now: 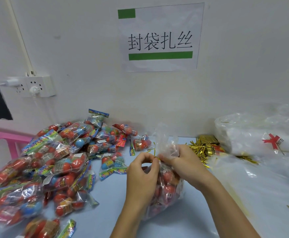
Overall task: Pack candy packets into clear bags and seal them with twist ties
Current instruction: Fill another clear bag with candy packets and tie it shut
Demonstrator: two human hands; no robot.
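Observation:
A clear bag (167, 188) filled with red candy packets stands on the blue table in front of me, its gathered top (166, 140) sticking up. My left hand (142, 176) pinches a gold twist tie (155, 158) at the bag's neck. My right hand (183, 162) grips the bunched neck from the right, its fingertips meeting the tie. A big heap of loose candy packets (51, 162) covers the table's left side.
A pile of gold twist ties (203, 148) lies at the back right, beside a stack of empty clear bags (253, 134). More clear plastic (269, 182) spreads over the right of the table. A wall socket (32, 86) and a pink chair (8, 140) are at the left.

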